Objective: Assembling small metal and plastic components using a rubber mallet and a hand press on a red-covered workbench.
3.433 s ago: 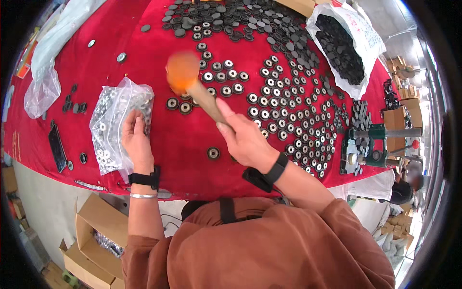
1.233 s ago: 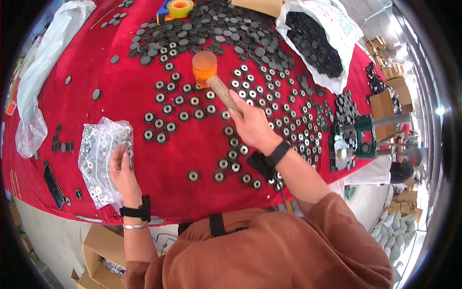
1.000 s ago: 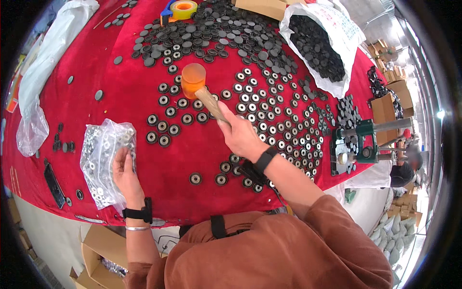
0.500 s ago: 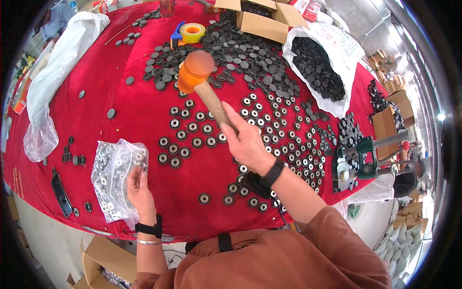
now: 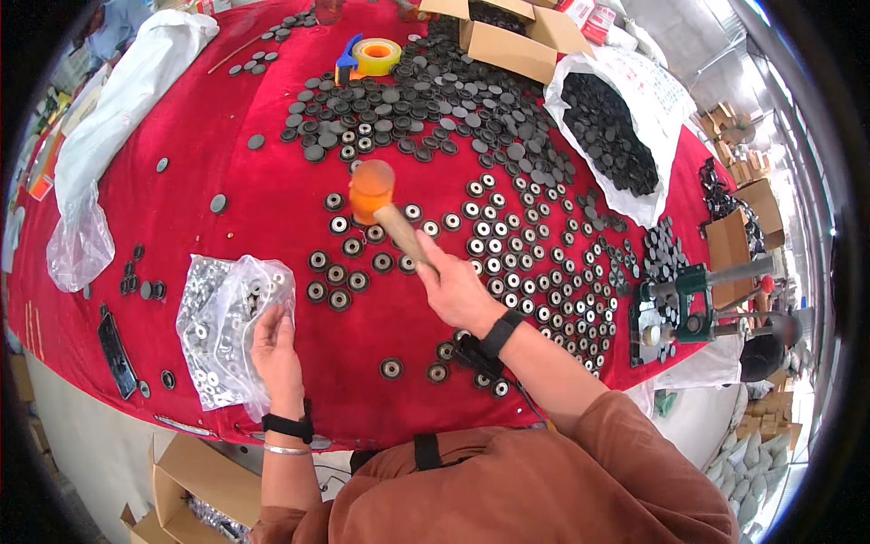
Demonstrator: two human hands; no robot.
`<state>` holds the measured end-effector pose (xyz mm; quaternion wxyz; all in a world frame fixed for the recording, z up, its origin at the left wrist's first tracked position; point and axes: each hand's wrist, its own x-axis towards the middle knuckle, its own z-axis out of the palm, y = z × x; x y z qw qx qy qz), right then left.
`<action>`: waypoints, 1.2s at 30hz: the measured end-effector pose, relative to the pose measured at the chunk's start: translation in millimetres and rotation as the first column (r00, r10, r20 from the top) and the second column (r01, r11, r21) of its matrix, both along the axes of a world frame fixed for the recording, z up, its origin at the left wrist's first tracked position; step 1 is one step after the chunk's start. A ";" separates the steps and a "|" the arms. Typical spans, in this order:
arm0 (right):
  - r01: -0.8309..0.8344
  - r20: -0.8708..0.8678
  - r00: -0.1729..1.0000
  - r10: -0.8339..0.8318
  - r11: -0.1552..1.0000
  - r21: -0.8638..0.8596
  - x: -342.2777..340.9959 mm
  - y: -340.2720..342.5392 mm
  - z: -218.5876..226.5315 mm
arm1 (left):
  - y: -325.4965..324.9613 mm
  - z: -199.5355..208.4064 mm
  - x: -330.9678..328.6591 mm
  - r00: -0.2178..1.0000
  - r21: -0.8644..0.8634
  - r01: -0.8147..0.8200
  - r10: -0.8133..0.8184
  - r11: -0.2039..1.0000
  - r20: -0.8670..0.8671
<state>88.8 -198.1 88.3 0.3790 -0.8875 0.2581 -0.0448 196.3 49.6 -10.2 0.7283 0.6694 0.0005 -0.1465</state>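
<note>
My right hand (image 5: 458, 290) is wrapped round the wooden handle of a mallet (image 5: 372, 192) with an orange, see-through head. The head is over several black rings with bright metal centres (image 5: 358, 279), which look like small bearing wheels. My left hand (image 5: 279, 352) is at a clear plastic bag (image 5: 207, 326) of small metal ring-shaped parts. Its fingers are loosely curled against the bag's right side, with nothing seen held in them. More wheels (image 5: 494, 266) stand in loose rows to the right of the mallet.
Black round caps (image 5: 435, 100) are heaped at the back, beside a tape dispenser (image 5: 373, 58). A white sack (image 5: 666, 118) holds more black pieces, near an open carton (image 5: 509, 53). At the right stands a green hand press (image 5: 693, 304). A phone (image 5: 116, 354) lies at the left edge.
The mallet and my right hand have come down toward the wheels. My left hand stays beside the bag. The whole view has shifted slightly.
</note>
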 end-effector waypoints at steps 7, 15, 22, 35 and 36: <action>-0.104 0.286 0.955 0.082 0.993 0.062 11.9 1.6 -0.2 | -0.9 5.7 0.0 0.999 0.018 -0.023 0.024 1.000 -0.031; -0.104 0.046 0.994 0.101 0.991 0.081 36.3 5.3 -1.9 | 1.2 3.4 -0.8 1.000 -0.019 0.005 -0.005 1.000 -0.021; -0.087 0.066 0.994 0.088 0.996 -0.007 14.9 23.1 5.9 | -0.7 5.8 1.8 0.996 -0.003 -0.019 0.019 1.000 -0.084; -0.238 0.050 0.970 0.237 0.971 0.010 2.1 42.6 -5.4 | -1.7 9.2 -0.5 0.998 -0.048 -0.032 0.030 0.998 -0.048; -0.207 0.072 0.976 0.206 0.978 0.015 1.8 40.5 -5.3 | -2.1 9.8 0.4 0.997 -0.040 -0.040 0.038 0.998 -0.060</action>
